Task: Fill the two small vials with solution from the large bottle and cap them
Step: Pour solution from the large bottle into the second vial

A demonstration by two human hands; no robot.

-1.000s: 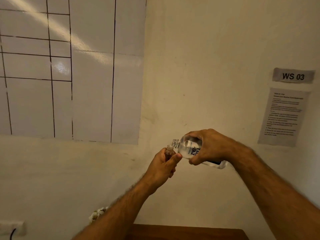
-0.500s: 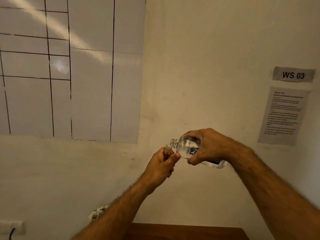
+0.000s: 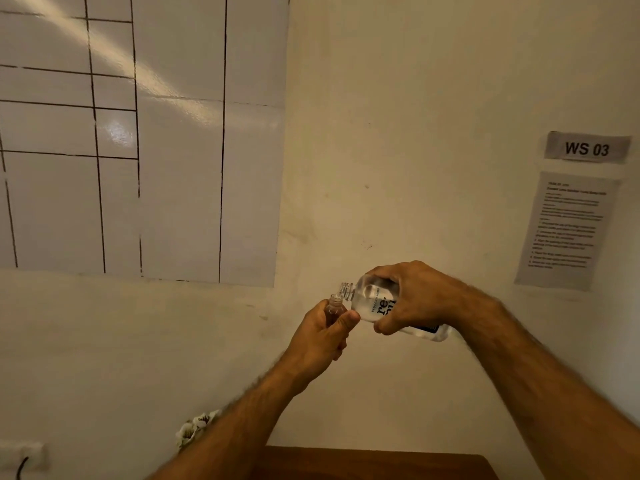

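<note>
Cream wall [image 3: 415, 133] fills the background, bare around both hands. Left hand [image 3: 320, 337] grips an uncapped small vial [image 3: 334, 306] upright; right hand [image 3: 415, 299] grips the tilted clear large bottle [image 3: 374, 303], its open neck touching the vial's mouth, above the wooden table edge [image 3: 381, 462].

Large bottle [image 3: 375, 303] tipped right of vial [image 3: 334, 307], mouths touching

A cream wall [image 3: 398, 133] is being lit warmly. At upper left a glossy white sheet [image 3: 180, 188] ruled with dark lines is being streaked by glare. At right, a "WS 03" label [image 3: 587, 148] and printed notice [image 3: 566, 230] are being displayed. A wooden tabletop [image 3: 374, 464] is being glimpsed at the bottom edge.
</note>
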